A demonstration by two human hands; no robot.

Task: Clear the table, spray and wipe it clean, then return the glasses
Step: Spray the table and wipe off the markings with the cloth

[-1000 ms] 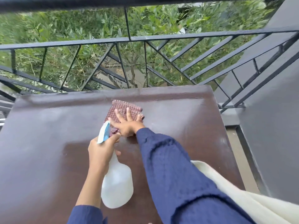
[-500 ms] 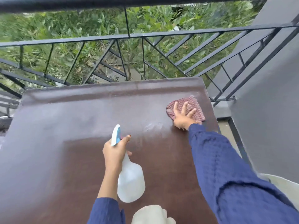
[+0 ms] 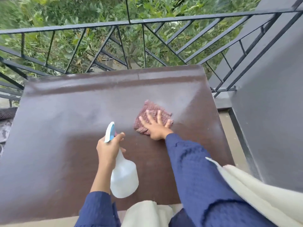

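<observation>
While a reddish checked cloth (image 3: 152, 106) lies bunched on the right half of the brown worktop (image 3: 65, 128), the right grip (image 3: 155, 128) presses flat on the cloth's near side. Its fingers are straight and spread wide, curling round nothing, and the heel of the palm sits at the cloth's near edge. The cloth's far corner shows beyond the fingertips. A pale, hazy sheen fans across the surface to the right of the cloth, toward the far right corner.

To the left and nearer the person, apart from the cloth, the left grip (image 3: 108, 149) is wrapped round the neck of a translucent white spray bottle (image 3: 124, 176). One finger reaches forward beneath the white-and-blue spray head (image 3: 109, 131). The bottle tilts, its head aimed toward the far edge and its rounded body hanging back toward the person. Whether it touches the worktop cannot be told.

Dark blue textured sleeves (image 3: 196, 169) cover both forearms, and cream fabric (image 3: 262, 194) drapes over the right arm and at the near edge of the worktop. A black metal railing (image 3: 147, 22) with slanted bars runs behind the worktop's far edge, green foliage (image 3: 65, 46) beyond it. A grey wall (image 3: 270, 128) rises at right.
</observation>
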